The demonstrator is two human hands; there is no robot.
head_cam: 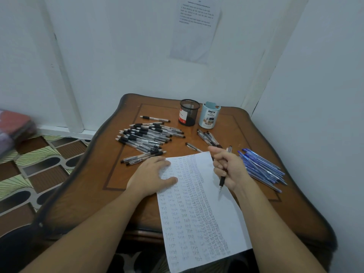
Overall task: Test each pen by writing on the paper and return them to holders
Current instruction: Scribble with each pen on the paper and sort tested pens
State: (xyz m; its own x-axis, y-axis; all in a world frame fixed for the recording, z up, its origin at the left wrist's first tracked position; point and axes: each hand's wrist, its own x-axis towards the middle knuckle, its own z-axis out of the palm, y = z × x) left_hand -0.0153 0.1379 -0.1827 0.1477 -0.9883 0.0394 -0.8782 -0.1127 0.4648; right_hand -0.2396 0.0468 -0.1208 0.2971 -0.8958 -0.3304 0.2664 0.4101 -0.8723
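1. The table (110, 164) is a brown wooden one pushed into a corner of the room, and it carries everything the job needs within arm's reach.
2. The paper (199, 213) lies lengthwise in front of the person, with its near end hanging over the table's edge. Columns of the word "test" fill its left and middle. The right strip is blank, which is probably where the next trial goes.
3. The black pens (145, 137) lie in a loose heap to the left of the paper, most of them roughly parallel. They have clear barrels and dark grips.
4. The blue pens (262, 168) fan out in their own heap on the right, so the two kinds look sorted by colour.
5. The left hand (151, 176) rests flat on the paper's upper left part with its fingers straight, apparently pinning the sheet so it does not slide.
6. The right hand (230, 168) has its fingers curled round one pen, with the thumb sticking up.
7. The mesh cup (189, 113) and the blue cup (209, 116) stand side by side at the far edge. No pen sticks out of either, so I judge few or none have been returned.
8. A few loose pens (208, 137) lie just in front of the cups.
9. The pen (222, 181) is clear-barrelled with a black grip. It slants down out of the right hand, its tip over the blank strip. I cannot tell whether the tip touches the paper.
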